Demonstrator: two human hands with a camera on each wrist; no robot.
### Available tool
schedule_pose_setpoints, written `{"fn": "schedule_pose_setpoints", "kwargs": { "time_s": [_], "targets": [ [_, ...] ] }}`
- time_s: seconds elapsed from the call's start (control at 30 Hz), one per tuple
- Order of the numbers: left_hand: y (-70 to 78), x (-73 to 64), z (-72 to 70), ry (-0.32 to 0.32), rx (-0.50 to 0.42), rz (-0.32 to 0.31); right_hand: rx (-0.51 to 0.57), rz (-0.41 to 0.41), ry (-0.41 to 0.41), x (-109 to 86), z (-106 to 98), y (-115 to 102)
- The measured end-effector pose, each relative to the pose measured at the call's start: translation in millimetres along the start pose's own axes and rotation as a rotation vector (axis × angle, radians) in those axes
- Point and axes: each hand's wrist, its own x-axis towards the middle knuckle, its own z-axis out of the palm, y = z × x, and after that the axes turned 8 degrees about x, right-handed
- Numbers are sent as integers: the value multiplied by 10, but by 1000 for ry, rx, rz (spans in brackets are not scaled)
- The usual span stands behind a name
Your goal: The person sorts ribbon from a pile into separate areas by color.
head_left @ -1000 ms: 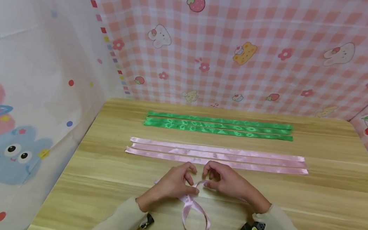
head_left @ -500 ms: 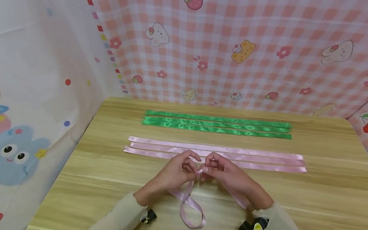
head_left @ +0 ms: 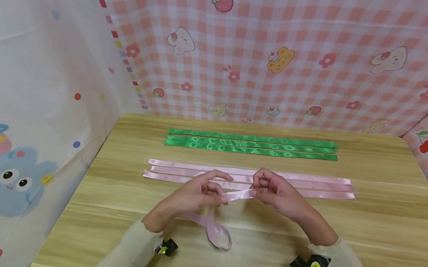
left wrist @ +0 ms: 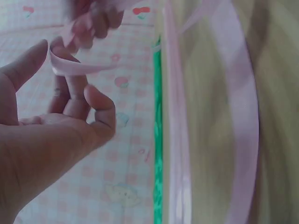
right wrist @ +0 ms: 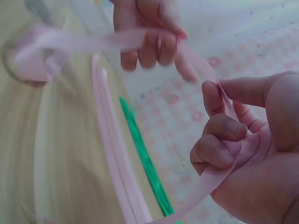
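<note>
A pink satin ribbon point(head_left: 239, 195) stretches between my two hands above the table. My left hand point(head_left: 195, 193) pinches it between thumb and finger, the other fingers loosely bent. My right hand point(head_left: 280, 191) pinches the same ribbon a short way to the right; in the right wrist view the ribbon point(right wrist: 205, 186) runs from the thumb and index fingertips down past the curled fingers. Below the left hand, part of the ribbon forms a small loop point(head_left: 209, 231) hanging near the tabletop. In the left wrist view, ribbon bends around a left fingertip point(left wrist: 58, 46).
Several pink ribbon strips point(head_left: 181, 180) lie side by side just beyond my hands. Farther back lie green ribbon strips point(head_left: 250, 144) in parallel. The wooden table point(head_left: 377, 233) ends at a pink checked cloth point(head_left: 249, 37), with a white printed cloth point(head_left: 55, 79) to the left.
My hands came together farther forward, then drew apart sideways, leaving a short straight stretch of ribbon between them. The hanging loop has shifted up and left and become smaller.
</note>
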Motion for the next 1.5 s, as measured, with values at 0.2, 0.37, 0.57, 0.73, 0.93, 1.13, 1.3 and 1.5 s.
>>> {"fn": "schedule_pose_setpoints", "kwargs": {
  "time_s": [0.2,0.37,0.57,0.73,0.93,1.13,1.3,1.5],
  "targets": [
    [62,-123,-161,22,-15,41,-49,-93,29,-268,-233,-95],
    [111,-236,-310,60,20,30,-103,-123,25,-526,-486,-176],
    [197,-282,-399,90,88,48,-273,-63,-68,-748,-741,-284],
    [294,-167,-308,35,127,71,-544,-25,-71,-638,-525,-315],
    [357,-3,-171,-41,176,109,-334,-52,-74,-256,-11,-215],
    [376,8,-141,-65,165,130,26,-127,-110,36,360,-70],
    [377,-45,-187,-51,137,93,125,-230,-105,76,401,-43],
    [329,-180,-313,-53,45,64,87,-203,-146,13,285,-102]
  ]
}}
